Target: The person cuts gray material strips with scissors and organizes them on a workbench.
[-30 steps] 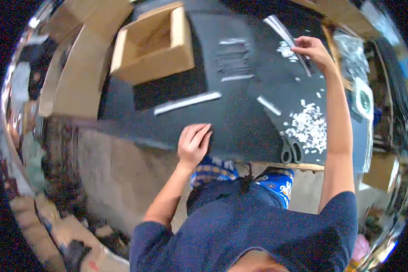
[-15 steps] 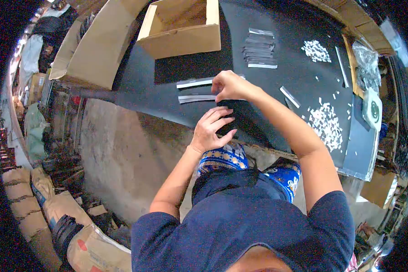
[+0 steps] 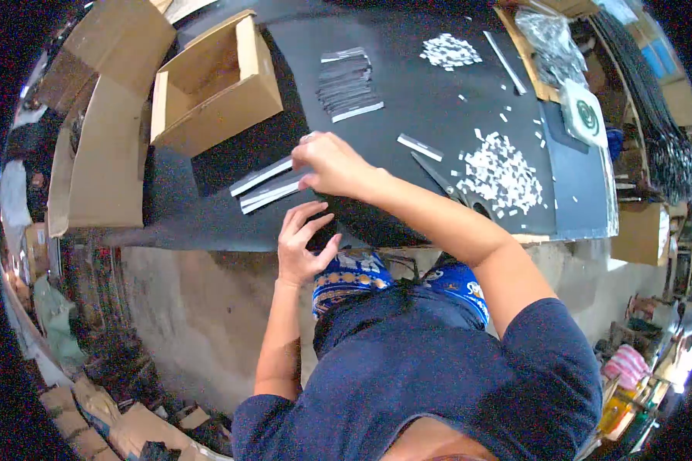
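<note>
My right hand is over the right ends of two bundles of flat black-and-white strips, its fingers curled toward the thumb. What lies between those fingertips is hidden. The upper strip bundle and the lower strip bundle lie side by side, slanting, on the black tabletop. Just below them, at the table's near edge, my left hand is open with its fingers apart, holding nothing. A short separate strip and dark scissors, partly under my right forearm, lie to the right.
An open cardboard box stands at the back left beside a larger carton. Farther back is a stack of black strips. Small white pieces form a near heap and a far heap. A white round-dial device sits at right.
The view has turned, so the table and its contents appear farther left and tilted. The scissors now show beyond my right forearm. Both hands remain by the strip bundles.
</note>
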A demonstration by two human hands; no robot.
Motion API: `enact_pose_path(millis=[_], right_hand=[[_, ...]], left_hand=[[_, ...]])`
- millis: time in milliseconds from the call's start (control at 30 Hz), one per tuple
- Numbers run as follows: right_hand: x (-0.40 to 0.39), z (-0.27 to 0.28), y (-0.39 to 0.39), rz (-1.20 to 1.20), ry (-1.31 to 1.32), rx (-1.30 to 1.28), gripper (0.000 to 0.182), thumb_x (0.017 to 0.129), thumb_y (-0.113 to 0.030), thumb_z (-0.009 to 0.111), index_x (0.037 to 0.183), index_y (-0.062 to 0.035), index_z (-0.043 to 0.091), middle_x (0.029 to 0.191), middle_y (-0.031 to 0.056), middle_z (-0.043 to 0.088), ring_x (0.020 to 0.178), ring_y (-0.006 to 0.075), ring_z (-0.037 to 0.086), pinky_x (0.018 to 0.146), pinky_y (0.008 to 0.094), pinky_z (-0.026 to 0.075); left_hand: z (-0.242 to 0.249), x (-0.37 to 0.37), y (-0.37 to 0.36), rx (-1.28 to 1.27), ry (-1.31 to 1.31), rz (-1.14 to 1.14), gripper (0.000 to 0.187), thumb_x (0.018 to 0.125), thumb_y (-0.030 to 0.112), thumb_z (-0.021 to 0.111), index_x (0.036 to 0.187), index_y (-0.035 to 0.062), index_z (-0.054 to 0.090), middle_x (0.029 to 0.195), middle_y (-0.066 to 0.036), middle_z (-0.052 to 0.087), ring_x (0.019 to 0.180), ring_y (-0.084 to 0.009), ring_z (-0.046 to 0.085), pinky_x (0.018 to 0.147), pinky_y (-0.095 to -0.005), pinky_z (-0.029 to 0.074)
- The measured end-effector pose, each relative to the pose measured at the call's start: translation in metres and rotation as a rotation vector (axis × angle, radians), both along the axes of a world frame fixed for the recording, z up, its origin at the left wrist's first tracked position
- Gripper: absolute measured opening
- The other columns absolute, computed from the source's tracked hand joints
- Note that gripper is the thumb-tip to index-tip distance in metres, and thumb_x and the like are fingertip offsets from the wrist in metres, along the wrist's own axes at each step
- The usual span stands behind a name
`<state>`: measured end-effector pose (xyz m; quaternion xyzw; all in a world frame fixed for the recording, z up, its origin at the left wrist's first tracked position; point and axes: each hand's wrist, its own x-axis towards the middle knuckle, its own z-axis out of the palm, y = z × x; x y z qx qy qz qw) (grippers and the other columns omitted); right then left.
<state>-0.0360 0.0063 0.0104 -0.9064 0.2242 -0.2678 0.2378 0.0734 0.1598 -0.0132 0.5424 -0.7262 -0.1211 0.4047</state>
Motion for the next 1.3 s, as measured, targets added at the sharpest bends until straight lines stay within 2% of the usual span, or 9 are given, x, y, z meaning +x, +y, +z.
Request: enact_pose_path(millis=[233, 267, 400, 500, 867, 933, 1067, 1133, 1300], right_hand=[[-0.161, 0.005, -0.077, -0.551, -0.006, 0.011, 0.021, 0.069, -0.013, 0.075, 0.086, -0.0028, 0.071, 0.084, 0.0148, 0.067, 0.085, 0.0302, 0.064, 0.075, 0.0378, 0.051], [-0.193, 0.001, -0.099, -0.681, 0.016, 0.007, 0.027, 0.067, -0.02, 0.076, 0.088, -0.0047, 0.072, 0.09, 0.0171, 0.068, 0.089, 0.0315, 0.065, 0.082, 0.0393, 0.051], [-0.319, -0.016, -0.182, -1.186, 0.161, 0.026, 0.034, 0.068, -0.03, 0.078, 0.089, -0.0045, 0.07, 0.088, 0.0167, 0.069, 0.083, 0.0317, 0.066, 0.076, 0.041, 0.052], [-0.366, -0.035, -0.226, -1.292, 0.309, -0.094, 0.041, 0.068, -0.039, 0.078, 0.087, -0.0038, 0.07, 0.086, 0.0186, 0.069, 0.085, 0.0337, 0.067, 0.077, 0.0421, 0.052], [-0.353, -0.033, -0.277, -1.357, 0.381, 0.217, 0.048, 0.059, -0.035, 0.085, 0.09, -0.0009, 0.071, 0.094, 0.021, 0.069, 0.09, 0.0307, 0.068, 0.08, 0.0398, 0.053], [-0.353, -0.026, -0.28, -1.371, 0.467, 0.342, 0.05, 0.06, -0.033, 0.084, 0.097, -0.0024, 0.07, 0.107, 0.0193, 0.067, 0.1, 0.0301, 0.065, 0.085, 0.0401, 0.051], [-0.355, -0.034, -0.282, -1.378, 0.451, 0.306, 0.046, 0.061, -0.033, 0.082, 0.095, -0.0029, 0.071, 0.101, 0.0186, 0.069, 0.097, 0.0298, 0.067, 0.085, 0.0399, 0.052], [-0.372, -0.07, -0.309, -1.25, 0.581, 0.066, 0.039, 0.065, -0.026, 0.08, 0.091, 0.001, 0.07, 0.093, 0.0206, 0.069, 0.088, 0.0313, 0.068, 0.076, 0.039, 0.053], [-0.295, -0.004, -0.234, -0.917, 0.118, 0.327, 0.03, 0.075, -0.023, 0.076, 0.095, -0.0021, 0.069, 0.08, 0.0051, 0.068, 0.071, 0.0135, 0.061, 0.067, 0.028, 0.048]], left_hand=[[-0.016, -0.01, -0.005, -0.147, -0.047, 0.098, 0.019, 0.07, 0.006, 0.074, 0.088, 0.0047, 0.069, 0.101, -0.01, 0.068, 0.095, -0.0291, 0.063, 0.084, -0.038, 0.049], [-0.017, -0.012, -0.005, -0.17, -0.083, 0.124, 0.017, 0.07, 0.005, 0.074, 0.087, 0.0047, 0.069, 0.099, -0.009, 0.068, 0.093, -0.0287, 0.064, 0.082, -0.0371, 0.05], [-0.019, -0.014, -0.007, -0.199, -0.121, 0.155, 0.015, 0.07, 0.005, 0.076, 0.083, 0.0055, 0.068, 0.097, -0.008, 0.068, 0.091, -0.0278, 0.064, 0.079, -0.0361, 0.051], [-0.019, -0.014, -0.009, -0.199, -0.139, 0.171, 0.016, 0.067, 0.005, 0.078, 0.08, 0.0058, 0.068, 0.094, -0.008, 0.068, 0.088, -0.0276, 0.064, 0.076, -0.0354, 0.051], [-0.015, -0.016, -0.01, -0.16, -0.152, 0.186, 0.017, 0.067, 0.005, 0.078, 0.08, 0.0081, 0.068, 0.094, -0.006, 0.067, 0.087, -0.0262, 0.064, 0.075, -0.0345, 0.051], [-0.015, -0.015, -0.011, -0.163, -0.153, 0.191, 0.017, 0.067, 0.005, 0.078, 0.08, 0.0082, 0.068, 0.094, -0.006, 0.067, 0.086, -0.0262, 0.064, 0.074, -0.0346, 0.051], [-0.013, -0.017, -0.011, -0.164, -0.137, 0.195, 0.017, 0.067, 0.004, 0.078, 0.08, 0.0079, 0.067, 0.092, -0.007, 0.067, 0.086, -0.0264, 0.064, 0.074, -0.0349, 0.051], [-0.012, -0.017, -0.012, -0.175, -0.127, 0.193, 0.018, 0.067, 0.003, 0.078, 0.08, 0.0074, 0.067, 0.091, -0.007, 0.067, 0.085, -0.0263, 0.065, 0.073, -0.0349, 0.052], [-0.013, -0.013, -0.011, -0.184, -0.125, 0.202, 0.017, 0.067, 0.005, 0.078, 0.079, 0.0086, 0.067, 0.093, -0.005, 0.067, 0.086, -0.0239, 0.064, 0.075, -0.033, 0.052]])
